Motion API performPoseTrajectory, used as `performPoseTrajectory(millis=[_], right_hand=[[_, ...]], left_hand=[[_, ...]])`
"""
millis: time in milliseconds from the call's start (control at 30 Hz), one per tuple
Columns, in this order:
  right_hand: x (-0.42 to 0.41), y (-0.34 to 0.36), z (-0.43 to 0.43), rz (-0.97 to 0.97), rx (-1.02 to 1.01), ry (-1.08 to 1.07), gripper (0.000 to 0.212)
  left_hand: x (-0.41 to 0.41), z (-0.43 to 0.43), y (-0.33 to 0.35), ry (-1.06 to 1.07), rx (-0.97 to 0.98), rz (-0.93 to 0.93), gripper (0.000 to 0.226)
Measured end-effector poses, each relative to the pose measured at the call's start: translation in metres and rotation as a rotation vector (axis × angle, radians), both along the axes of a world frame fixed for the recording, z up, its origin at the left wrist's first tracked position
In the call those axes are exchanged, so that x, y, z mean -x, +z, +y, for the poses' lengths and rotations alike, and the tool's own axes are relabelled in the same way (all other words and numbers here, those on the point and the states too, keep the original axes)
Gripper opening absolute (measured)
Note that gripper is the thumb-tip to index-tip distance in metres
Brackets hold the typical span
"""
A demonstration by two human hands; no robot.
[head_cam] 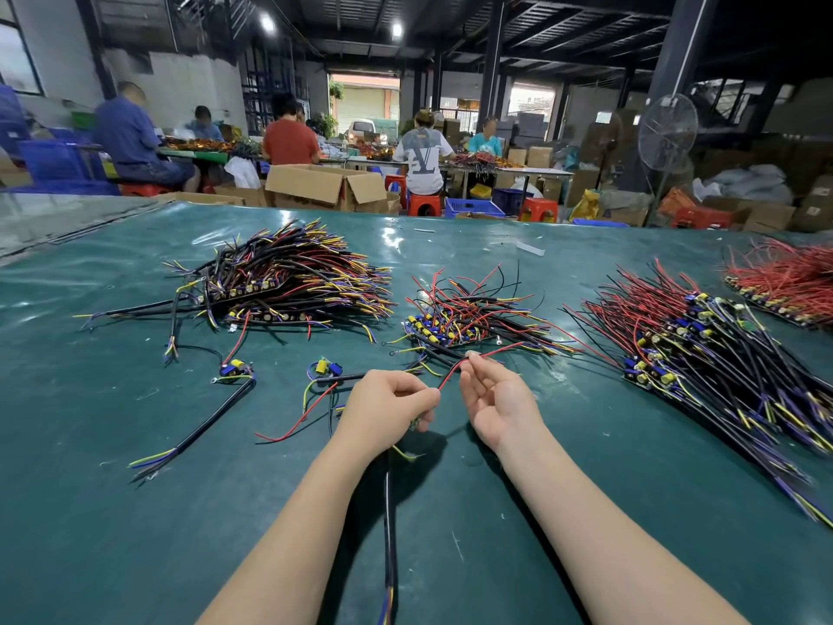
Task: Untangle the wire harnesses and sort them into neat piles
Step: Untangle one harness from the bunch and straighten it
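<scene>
Left hand point(387, 406): fingers curled in, thumb and forefinger pinching the near end of a red wire point(453, 372). Something small and greenish sits under the curled fingers, possibly a little circuit board; too blurred to be sure. A black cable point(390, 512) runs from beneath this hand toward the near edge, between the forearms.

Right hand point(496, 401): palm up, fingers loosely bent, thumb and forefinger tips pinching the same red wire farther along. The wire stretches taut between the hands, lifted off the green table point(135, 512).

Just beyond the hands, a small middle pile point(469, 315) of red and black wires with yellow and blue parts. Two loose harnesses lie left of the hands: one point(322, 367) close by, one point(232, 369) farther left. Behind them, a large left pile point(293, 281). To the right, a long fanned pile point(685, 349); at the far right edge, a mostly red pile point(789, 281).

Background: seated workers point(288, 139) at benches, an open cardboard box point(324, 187), a standing fan point(667, 133).
</scene>
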State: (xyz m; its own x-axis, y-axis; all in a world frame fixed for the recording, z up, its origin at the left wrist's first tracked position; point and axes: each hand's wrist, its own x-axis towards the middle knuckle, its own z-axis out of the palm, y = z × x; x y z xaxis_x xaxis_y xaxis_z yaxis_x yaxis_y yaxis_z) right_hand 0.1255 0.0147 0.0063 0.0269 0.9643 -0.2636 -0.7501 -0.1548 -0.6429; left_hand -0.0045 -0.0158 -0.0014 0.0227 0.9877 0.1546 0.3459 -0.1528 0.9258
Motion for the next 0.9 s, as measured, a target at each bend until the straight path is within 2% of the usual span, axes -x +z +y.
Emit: performPoseTrajectory(millis=[167,300,367,633,800,900], right_hand=[[-0.004,-0.002,0.004,-0.068,-0.015,-0.035,0.018],[-0.010,-0.004,0.008,-0.317,-0.144,-0.092,0.020],[-0.013,-0.004,0.008,-0.364,-0.172,-0.086,0.019],[-0.020,-0.003,0.010,-0.249,-0.119,-0.080,0.019],[-0.022,-0.001,0.009,0.002,-0.050,-0.118,0.019],[-0.022,0.000,0.009,0.058,-0.016,-0.121,0.015]], left_hand=[[0.001,-0.001,-0.002,0.008,0.009,0.043,0.032],[0.002,-0.001,-0.001,0.026,0.010,0.077,0.033],[0.002,-0.001,-0.001,0.030,0.007,0.091,0.034],[0.002,-0.003,-0.001,0.027,0.022,0.107,0.031],[0.002,-0.003,0.000,0.001,0.019,0.116,0.032],[0.001,-0.004,0.001,-0.021,0.013,0.103,0.032]])
